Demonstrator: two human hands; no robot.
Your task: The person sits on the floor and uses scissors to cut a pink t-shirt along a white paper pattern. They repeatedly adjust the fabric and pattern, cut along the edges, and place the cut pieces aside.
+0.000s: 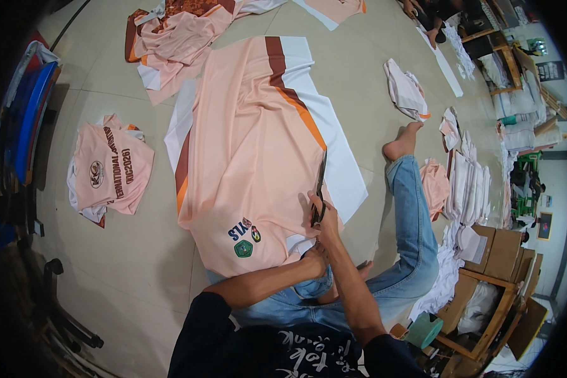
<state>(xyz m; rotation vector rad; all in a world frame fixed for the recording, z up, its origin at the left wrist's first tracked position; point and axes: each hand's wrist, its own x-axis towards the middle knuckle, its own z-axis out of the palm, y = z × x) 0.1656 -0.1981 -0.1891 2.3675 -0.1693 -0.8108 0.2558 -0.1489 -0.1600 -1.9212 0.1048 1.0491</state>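
Flooring: pale beige tile (116,271). Left edge: upright blue flat panel (39,123); below it, black wheeled base (75,324), partly in shadow. Left floor: folded peach-and-white fabric bundle with dark printing (123,173). Top: loose heap of peach, rust and white cloth (183,41). Upper right: small folded pale-pink bundle (405,91); long narrow white strip (446,68); a dark-clothed person (446,11), partly visible. Right: crumpled peach cloth (435,186) beside stacked folded white textiles (466,189); rumpled white fabric heap (440,274); brown cardboard boxes (505,252); wooden frame (498,321) around a translucent white bag (481,307); green cylindrical roll (424,331) near the frame.
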